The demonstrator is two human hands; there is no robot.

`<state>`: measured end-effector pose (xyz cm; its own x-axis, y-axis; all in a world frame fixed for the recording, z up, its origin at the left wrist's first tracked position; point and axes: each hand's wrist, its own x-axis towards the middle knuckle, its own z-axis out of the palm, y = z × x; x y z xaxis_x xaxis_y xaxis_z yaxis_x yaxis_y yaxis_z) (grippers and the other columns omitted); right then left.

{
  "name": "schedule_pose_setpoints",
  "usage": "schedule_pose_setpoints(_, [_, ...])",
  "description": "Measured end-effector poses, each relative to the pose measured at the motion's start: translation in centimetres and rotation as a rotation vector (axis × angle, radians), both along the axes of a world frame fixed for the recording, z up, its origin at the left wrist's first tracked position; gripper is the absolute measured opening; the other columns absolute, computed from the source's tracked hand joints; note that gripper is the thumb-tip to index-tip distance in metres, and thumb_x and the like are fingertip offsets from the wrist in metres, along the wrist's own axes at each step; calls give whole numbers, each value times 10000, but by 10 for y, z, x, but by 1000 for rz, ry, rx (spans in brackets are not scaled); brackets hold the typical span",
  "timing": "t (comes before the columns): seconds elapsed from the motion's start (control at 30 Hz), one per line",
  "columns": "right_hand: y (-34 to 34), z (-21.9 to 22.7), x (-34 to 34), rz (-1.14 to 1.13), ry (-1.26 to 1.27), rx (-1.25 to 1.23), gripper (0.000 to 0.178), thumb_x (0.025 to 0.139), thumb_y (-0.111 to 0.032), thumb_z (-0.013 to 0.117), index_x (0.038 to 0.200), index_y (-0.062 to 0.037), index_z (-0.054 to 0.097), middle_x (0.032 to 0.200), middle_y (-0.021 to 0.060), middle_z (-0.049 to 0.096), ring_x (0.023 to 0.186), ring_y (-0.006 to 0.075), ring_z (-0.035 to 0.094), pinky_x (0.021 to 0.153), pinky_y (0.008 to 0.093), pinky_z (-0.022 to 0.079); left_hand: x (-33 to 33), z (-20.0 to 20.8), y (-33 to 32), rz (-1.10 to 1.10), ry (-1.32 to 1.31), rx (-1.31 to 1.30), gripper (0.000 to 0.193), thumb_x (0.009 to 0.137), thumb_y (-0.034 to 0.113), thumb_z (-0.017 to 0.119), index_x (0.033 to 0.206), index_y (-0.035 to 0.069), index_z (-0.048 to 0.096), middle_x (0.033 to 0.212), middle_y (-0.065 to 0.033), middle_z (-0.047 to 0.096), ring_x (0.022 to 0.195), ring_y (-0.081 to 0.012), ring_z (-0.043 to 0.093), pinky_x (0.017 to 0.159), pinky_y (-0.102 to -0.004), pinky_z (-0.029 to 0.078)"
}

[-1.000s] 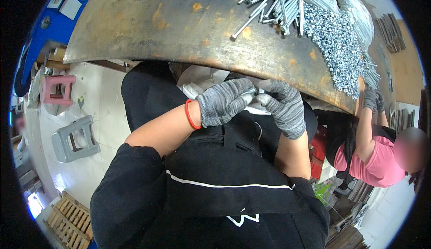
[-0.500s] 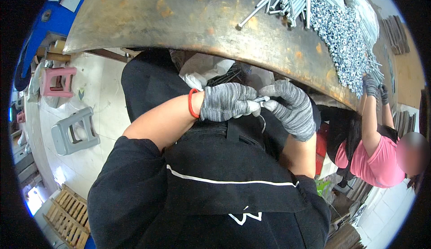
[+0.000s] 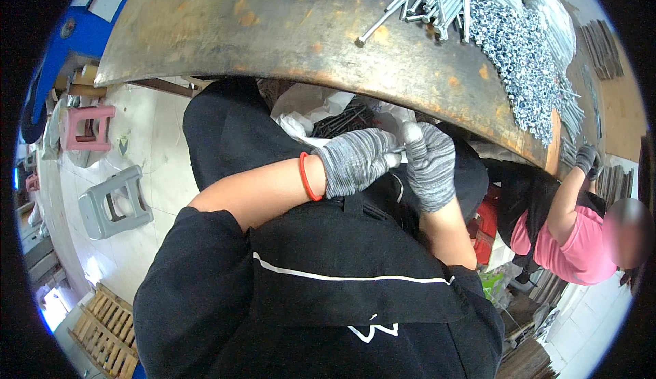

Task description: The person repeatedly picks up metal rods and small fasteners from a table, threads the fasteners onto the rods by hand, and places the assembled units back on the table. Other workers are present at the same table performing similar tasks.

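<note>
My left hand (image 3: 359,161), in a grey striped knit glove with a red band at the wrist, is closed in a pinch above my lap. Facing it, my right hand (image 3: 432,167), gloved alike, has its fingers curled and its thumb upward. A short bit of a metal bolt (image 3: 403,155) shows where the fingertips meet; the gloves hide the rest. Just beyond, under the table edge, a white plastic bag (image 3: 294,126) lies near dark long bolts (image 3: 345,120).
On the worn metal table (image 3: 273,30) lie loose long bolts (image 3: 437,0) beside a heap of small shiny nuts (image 3: 516,58). A gloved co-worker in pink (image 3: 574,246) sits at the right. Grey (image 3: 116,201) and pink stools (image 3: 89,128) stand on the left floor.
My right hand has turned more upright and shifted left, and my left hand has moved slightly right. Less of the bolt shows now. The co-worker's hands have drawn back from the nut heap.
</note>
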<state>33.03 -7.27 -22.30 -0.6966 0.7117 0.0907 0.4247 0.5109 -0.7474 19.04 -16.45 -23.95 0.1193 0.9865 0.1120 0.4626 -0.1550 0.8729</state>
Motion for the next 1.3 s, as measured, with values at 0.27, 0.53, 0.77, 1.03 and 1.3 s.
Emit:
schedule_pose_setpoints(0.27, [-23,27,-18,286,533,-536,806,863,-642,334,1368,-13,351,1410,185,340,1317,272,312,1092,387,202,-51,-10,30,254,142,348,176,846,141,534,960,16,582,796,-110,588,706,-279,577,673,-334,484])
schedule_pose_setpoints(0.53, [10,-16,25,-202,410,-117,401,865,-157,596,1219,3,497,1147,125,552,1057,207,533,927,328,415,-4,-12,46,-14,134,6,255,866,182,521,1051,34,615,991,-183,617,921,-354,572,831,-403,454])
schedule_pose_setpoints(0.77, [113,-37,62,-566,102,23,380,846,-150,612,1195,-27,527,1002,130,605,887,213,588,812,332,469,17,-44,78,-148,388,-289,411,807,309,615,1134,64,576,1070,-169,612,1013,-343,567,919,-384,429])
schedule_pose_setpoints(1.03, [227,-35,54,-846,-510,210,465,845,-313,556,1256,-101,507,1122,183,606,1036,328,582,875,419,458,-74,4,156,702,577,-59,455,779,295,647,1132,20,564,1078,-217,598,1003,-362,569,894,-397,451])
schedule_pose_setpoints(1.3, [214,-41,56,-895,-166,184,277,875,-220,533,1104,-66,557,1078,183,602,980,339,591,846,415,459,-104,-17,156,508,411,-472,384,878,368,518,1018,16,578,998,-242,611,956,-364,590,821,-416,459])
